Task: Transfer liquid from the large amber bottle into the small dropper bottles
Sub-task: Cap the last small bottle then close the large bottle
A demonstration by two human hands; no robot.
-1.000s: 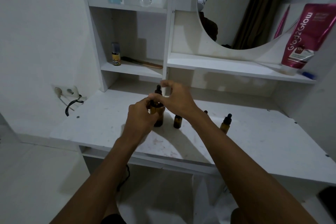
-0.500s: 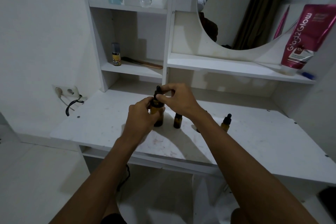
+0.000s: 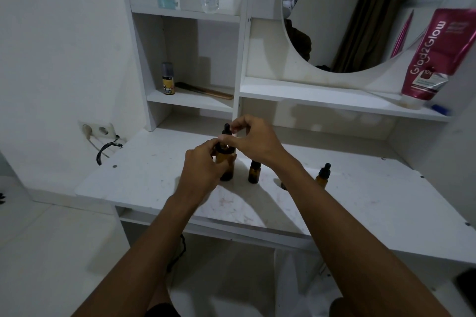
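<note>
Two hands meet at the large amber bottle (image 3: 226, 162) on the white table (image 3: 144, 175): left hand (image 3: 203, 170) grips its body, right hand (image 3: 253, 140) pinches its dropper cap (image 3: 227, 129); small dropper bottles (image 3: 254, 172) stand just right

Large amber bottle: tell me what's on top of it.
A black dropper bulb sticks up from the large amber bottle. The right hand pinches at the neck and the left hand wraps the shoulder, so the collar and whether it's still screwed on are hidden.
</note>
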